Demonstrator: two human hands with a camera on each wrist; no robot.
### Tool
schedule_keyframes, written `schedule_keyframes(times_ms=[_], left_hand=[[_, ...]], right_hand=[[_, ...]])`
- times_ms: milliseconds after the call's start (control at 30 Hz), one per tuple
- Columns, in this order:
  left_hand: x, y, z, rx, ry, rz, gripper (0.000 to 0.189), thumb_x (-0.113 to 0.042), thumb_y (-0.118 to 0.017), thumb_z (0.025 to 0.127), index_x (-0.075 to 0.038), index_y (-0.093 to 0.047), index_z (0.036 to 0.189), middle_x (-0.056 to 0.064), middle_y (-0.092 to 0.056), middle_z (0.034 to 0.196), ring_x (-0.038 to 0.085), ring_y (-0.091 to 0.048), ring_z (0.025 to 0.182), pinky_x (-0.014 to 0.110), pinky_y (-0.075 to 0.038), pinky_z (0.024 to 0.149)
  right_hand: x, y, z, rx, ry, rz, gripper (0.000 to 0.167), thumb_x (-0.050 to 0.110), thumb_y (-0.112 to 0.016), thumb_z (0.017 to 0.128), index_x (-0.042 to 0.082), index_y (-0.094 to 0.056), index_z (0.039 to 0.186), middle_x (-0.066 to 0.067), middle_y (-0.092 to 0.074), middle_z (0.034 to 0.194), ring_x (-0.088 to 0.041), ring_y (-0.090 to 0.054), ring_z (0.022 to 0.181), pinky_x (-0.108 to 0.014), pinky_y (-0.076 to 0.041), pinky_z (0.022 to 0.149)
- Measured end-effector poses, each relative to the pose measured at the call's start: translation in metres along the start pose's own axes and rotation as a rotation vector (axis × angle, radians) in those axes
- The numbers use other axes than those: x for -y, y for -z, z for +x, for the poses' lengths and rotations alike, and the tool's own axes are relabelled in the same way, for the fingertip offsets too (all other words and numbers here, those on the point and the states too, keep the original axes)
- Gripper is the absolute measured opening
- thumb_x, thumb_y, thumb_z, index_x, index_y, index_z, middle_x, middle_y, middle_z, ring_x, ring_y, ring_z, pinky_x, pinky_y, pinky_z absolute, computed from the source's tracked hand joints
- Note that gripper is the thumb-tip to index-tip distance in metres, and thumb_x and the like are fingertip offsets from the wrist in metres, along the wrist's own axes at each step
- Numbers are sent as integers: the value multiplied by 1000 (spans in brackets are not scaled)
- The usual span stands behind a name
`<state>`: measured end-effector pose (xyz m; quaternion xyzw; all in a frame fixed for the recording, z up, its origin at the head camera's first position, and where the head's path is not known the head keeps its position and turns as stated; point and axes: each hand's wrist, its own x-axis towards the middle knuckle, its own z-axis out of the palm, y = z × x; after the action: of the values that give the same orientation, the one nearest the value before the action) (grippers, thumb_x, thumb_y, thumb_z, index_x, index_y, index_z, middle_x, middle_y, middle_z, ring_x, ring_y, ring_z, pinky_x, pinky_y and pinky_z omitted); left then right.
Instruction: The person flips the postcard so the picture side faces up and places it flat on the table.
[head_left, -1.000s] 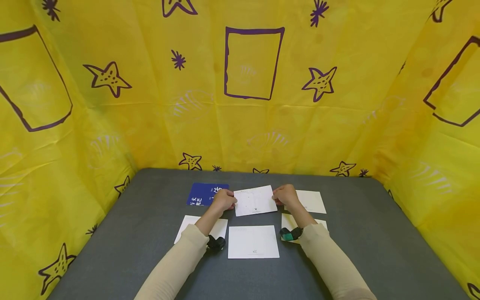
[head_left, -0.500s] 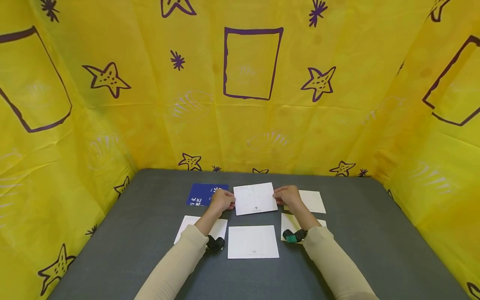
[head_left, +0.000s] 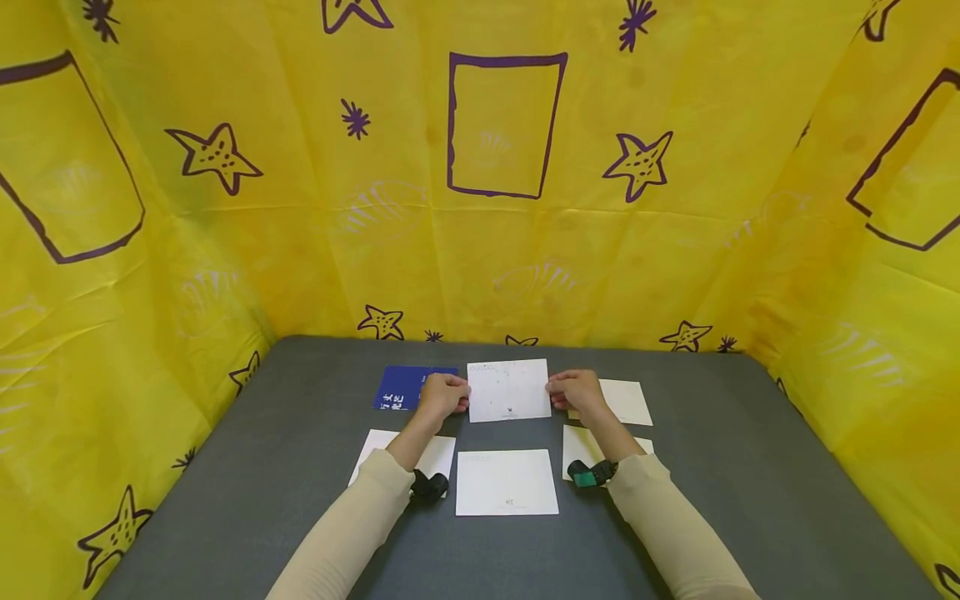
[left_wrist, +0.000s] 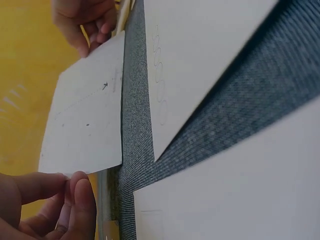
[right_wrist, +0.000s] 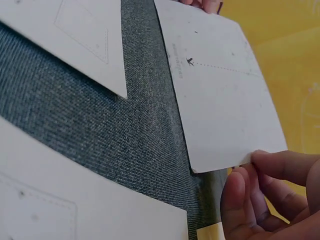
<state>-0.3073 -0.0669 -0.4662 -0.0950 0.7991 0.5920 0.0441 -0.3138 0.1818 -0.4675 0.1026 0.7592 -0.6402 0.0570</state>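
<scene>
A white postcard [head_left: 510, 390] with a dotted line and a small dark print is held between both hands at the back middle of the table. My left hand [head_left: 444, 394] pinches its left edge between thumb and fingers, as the left wrist view shows of that hand [left_wrist: 55, 205]. On the opposite edge, the right hand [head_left: 579, 392] pinches the postcard; the right wrist view shows this hand [right_wrist: 270, 195] close up. The card tilts up from the table; I cannot tell whether its lower edge touches. A blue card [head_left: 392, 388] lies partly hidden behind the left hand.
Several more cards lie on the dark grey tabletop [head_left: 510, 558]: a white one at front left [head_left: 371, 454], one at front middle [head_left: 507, 483], a cream one at front right [head_left: 579, 446] and another at back right [head_left: 628, 402]. Yellow patterned cloth [head_left: 510, 233] surrounds the table.
The postcard has straightened from a slant to nearly level and shifted slightly away toward the back. Both hands keep hold of it; the other cards stay put.
</scene>
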Motion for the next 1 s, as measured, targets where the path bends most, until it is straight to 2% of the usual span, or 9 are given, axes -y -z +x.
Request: schedule_keyframes(times_ms=[300, 600, 733, 1000], left_hand=[[0, 0, 1, 1, -28, -27, 18, -4, -66, 88, 7, -69, 101, 9, -67, 74, 8, -60, 57, 21, -56, 57], [-4, 1, -1, -16, -57, -67, 18, -7, -65, 89, 6, -70, 100, 11, -68, 79, 9, -61, 63, 22, -57, 61], [-4, 2, 0, -23, -81, -72, 18, -9, -66, 90, 6, -70, 99, 10, -69, 83, 9, -62, 66, 24, -58, 66], [-3, 3, 2, -12, -113, -86, 17, -10, -67, 90, 3, -71, 99, 10, -69, 85, 10, -64, 69, 24, -58, 66]], right_hand=[[0, -1, 4, -37, -34, -1, 26, 3, -68, 87, -11, -65, 108, -5, -66, 74, -12, -57, 58, -23, -54, 57], [5, 0, 2, -19, -7, 58, 27, 4, -66, 89, -12, -63, 109, 1, -64, 67, -10, -59, 56, -21, -56, 57], [6, 1, 2, -26, 1, 70, 27, 4, -66, 89, -13, -62, 110, 0, -65, 69, -10, -60, 57, -21, -56, 57], [6, 1, 3, -31, 13, 107, 22, 4, -65, 90, -10, -64, 107, -1, -65, 70, -11, -62, 61, -22, -57, 58]])
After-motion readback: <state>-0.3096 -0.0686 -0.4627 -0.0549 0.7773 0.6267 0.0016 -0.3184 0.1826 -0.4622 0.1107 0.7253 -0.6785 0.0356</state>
